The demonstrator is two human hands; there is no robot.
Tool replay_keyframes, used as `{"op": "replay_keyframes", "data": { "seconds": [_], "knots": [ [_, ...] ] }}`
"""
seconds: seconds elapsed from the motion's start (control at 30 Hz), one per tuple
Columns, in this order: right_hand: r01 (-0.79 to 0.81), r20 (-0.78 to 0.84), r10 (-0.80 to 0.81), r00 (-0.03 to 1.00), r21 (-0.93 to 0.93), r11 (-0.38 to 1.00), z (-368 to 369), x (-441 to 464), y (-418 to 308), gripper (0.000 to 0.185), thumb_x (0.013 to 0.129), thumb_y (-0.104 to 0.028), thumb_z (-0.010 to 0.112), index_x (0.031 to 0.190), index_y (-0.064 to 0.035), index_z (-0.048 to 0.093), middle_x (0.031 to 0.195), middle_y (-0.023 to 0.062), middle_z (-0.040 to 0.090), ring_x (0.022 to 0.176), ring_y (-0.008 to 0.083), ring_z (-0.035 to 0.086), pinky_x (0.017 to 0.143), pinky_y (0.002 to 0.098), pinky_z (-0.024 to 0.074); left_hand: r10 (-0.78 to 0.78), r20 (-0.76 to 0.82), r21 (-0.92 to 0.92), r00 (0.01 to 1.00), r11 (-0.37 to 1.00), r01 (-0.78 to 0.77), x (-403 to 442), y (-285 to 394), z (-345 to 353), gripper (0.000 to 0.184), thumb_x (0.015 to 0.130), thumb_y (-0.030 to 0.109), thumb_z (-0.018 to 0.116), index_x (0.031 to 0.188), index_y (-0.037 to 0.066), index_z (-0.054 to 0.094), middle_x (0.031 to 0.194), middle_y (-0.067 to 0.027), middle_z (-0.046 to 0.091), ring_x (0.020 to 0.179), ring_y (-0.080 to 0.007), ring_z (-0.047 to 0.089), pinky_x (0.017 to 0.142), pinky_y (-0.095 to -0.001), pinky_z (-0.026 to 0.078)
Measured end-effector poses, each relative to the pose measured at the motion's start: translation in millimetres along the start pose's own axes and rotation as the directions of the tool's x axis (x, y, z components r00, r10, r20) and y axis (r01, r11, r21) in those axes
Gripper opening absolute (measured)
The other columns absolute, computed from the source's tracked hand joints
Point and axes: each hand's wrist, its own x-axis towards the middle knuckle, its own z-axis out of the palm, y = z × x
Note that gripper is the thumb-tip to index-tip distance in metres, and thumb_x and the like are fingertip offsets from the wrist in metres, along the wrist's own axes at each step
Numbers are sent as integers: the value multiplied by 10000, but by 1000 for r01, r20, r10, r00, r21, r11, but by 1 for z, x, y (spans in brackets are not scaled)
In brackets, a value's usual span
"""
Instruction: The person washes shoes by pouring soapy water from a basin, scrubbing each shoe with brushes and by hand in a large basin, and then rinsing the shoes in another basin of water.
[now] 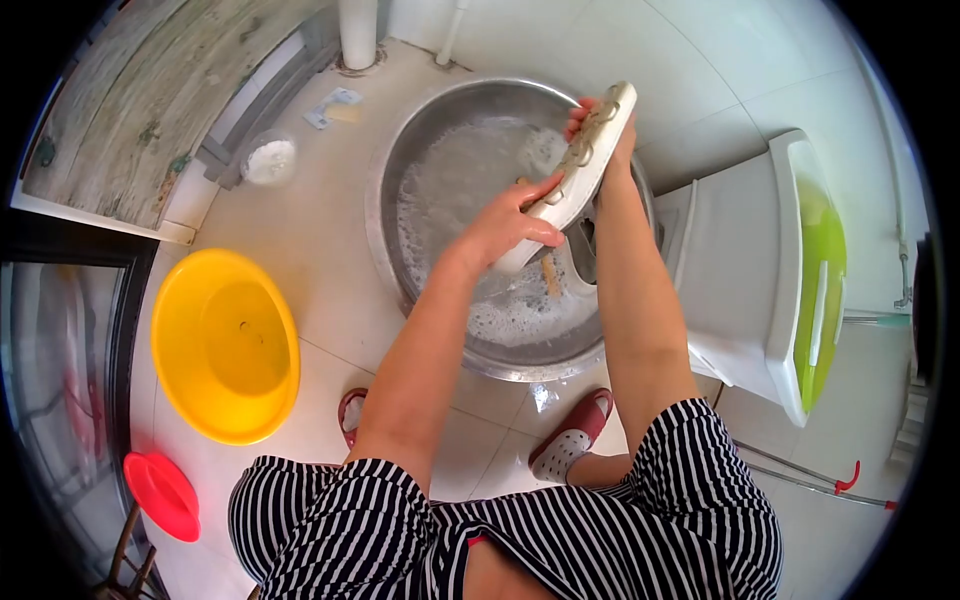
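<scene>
A pale shoe [578, 180] is held tilted above a wide metal basin [388, 190], its patterned sole showing on one side. My left hand [507, 222] grips the lower end, fingers on one side and thumb on the other. At the raised end, my right hand [622, 140] is wrapped round the shoe, its fingertips showing past the far edge. Cloudy, foamy water [450, 190] fills much of the basin. Beneath the shoe, a tan strip [551, 275] pokes out beside a white curved piece; I cannot make out what either belongs to.
A yellow basin [170, 350] and a smaller red basin [160, 497] are on the tiled floor to the left. Near the wall lie a clear container of white stuff [270, 160] and a packet [333, 107]. A white bin with a green lid [822, 290] borders the right side.
</scene>
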Motion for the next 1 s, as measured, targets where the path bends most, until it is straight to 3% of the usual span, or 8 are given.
{"op": "replay_keyframes", "data": {
  "seconds": [0.07, 0.17, 0.23, 0.3, 0.6, 0.73, 0.8, 1.0],
  "knots": [
    [-227, 97, 234, 968, -70, 971, 8, -23, 5, 566, 918, -526, 315, 999, -15, 544, 748, 131, 578, 626, 250, 554, 557, 392, 499, 1, -106, -74, 994, 997, -9, 5, 2, 0, 840, 613, 117, 751, 1391, 189, 445, 1256, -115, 542, 1063, -211, 544, 940, -279, 389],
    [-192, 98, 186, 978, 45, 980, 3, -55, 48, 476, 961, -472, 300, 1103, -64, 499, 989, 128, 592, 851, 265, 618, 733, 421, 539, 106, -95, 4, 990, 994, -106, 9, 21, -2, 831, 611, 174, 769, 1380, 143, 454, 1312, -132, 492, 1104, -230, 522, 965, -296, 379],
    [-237, 164, 189, 968, 352, 905, -23, -37, 83, 486, 941, -513, 316, 1090, -94, 514, 983, 124, 601, 839, 293, 626, 756, 457, 541, 274, -74, 264, 959, 932, -246, 18, 16, 2, 831, 602, 211, 782, 1366, 123, 467, 1373, -133, 440, 1235, -230, 425, 1021, -303, 338],
    [-243, 322, 50, 945, 595, 766, -40, -24, 107, 552, 904, -594, 300, 1119, -129, 505, 976, 112, 594, 774, 324, 628, 729, 485, 544, 230, -68, 154, 971, 964, -218, 13, 18, 6, 834, 602, 213, 784, 1368, 124, 466, 1392, -125, 425, 1262, -225, 395, 1035, -302, 321],
    [-229, 262, 142, 955, 342, 911, -24, -65, 94, 483, 941, -479, 353, 1238, -105, 425, 1072, 102, 564, 880, 304, 613, 756, 416, 533, 183, -171, 36, 968, 983, -180, 23, -4, 13, 813, 679, 229, 761, 1396, 70, 411, 1328, -125, 442, 1214, -220, 450, 1001, -303, 345],
    [-314, 44, 314, 948, 263, 912, 6, -122, 68, 470, 957, -442, 329, 1261, -99, 436, 1082, 120, 576, 922, 292, 615, 810, 418, 527, 177, -274, 185, 945, 974, -129, 21, -1, 12, 809, 690, 291, 765, 1390, 79, 418, 1259, -135, 468, 1186, -230, 465, 980, -327, 370],
    [-410, 363, 295, 884, 301, 861, 2, -122, 60, 459, 981, -397, 287, 1295, -95, 431, 1137, 125, 578, 1016, 264, 597, 885, 417, 499, 405, -322, 555, 855, 813, -176, 15, -5, 28, 774, 698, 332, 752, 1384, 159, 440, 1206, -152, 480, 1167, -247, 465, 971, -348, 383],
    [-369, 217, 330, 919, 177, 912, -12, -114, 80, 456, 980, -405, 309, 1295, -99, 432, 1138, 113, 578, 1027, 247, 593, 875, 407, 499, 324, -364, 525, 873, 846, -95, 16, -4, 50, 753, 663, 324, 749, 1351, 221, 462, 1205, -156, 454, 1128, -297, 485, 946, -376, 405]
  ]
}}
